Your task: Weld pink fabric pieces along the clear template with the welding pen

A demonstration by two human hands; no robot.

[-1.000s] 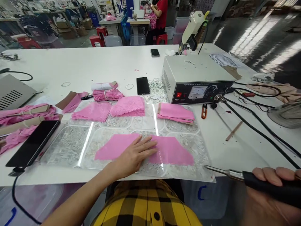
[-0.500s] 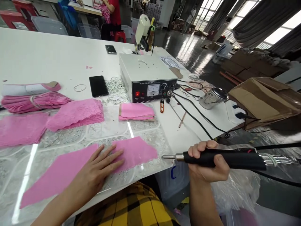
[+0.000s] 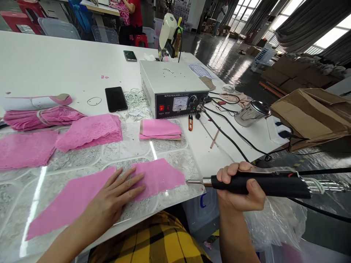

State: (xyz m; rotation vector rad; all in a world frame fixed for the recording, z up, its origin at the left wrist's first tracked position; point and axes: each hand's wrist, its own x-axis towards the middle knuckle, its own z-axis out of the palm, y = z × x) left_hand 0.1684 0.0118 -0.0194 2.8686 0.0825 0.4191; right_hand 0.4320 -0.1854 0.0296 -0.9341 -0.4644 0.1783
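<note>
My left hand [image 3: 117,193] lies flat with its fingers spread over a pink fabric piece [image 3: 161,177], touching its left part. A second pink piece [image 3: 68,201] reaches out to the left, partly under the same hand. My right hand [image 3: 241,186] is wrapped round a black handheld tool [image 3: 276,184], whose thin metal tip points left, at the right corner of the first piece. Whether tip and fabric touch, I cannot tell. Behind them stands a control box [image 3: 175,89] with a lit red switch.
Stacks of pink lace fabric [image 3: 90,131] and folded pink pieces [image 3: 160,129] lie beyond my left hand. A phone [image 3: 115,98], orange snips [image 3: 190,123], black cables and a metal-lidded jar [image 3: 252,113] are farther back. A cardboard box [image 3: 315,113] stands right. Another person [image 3: 135,16] sits behind.
The tool in my right hand has moved slightly left, bringing its tip closer to the fabric's right corner. My left hand stays on the fabric. The view has shifted a little.
</note>
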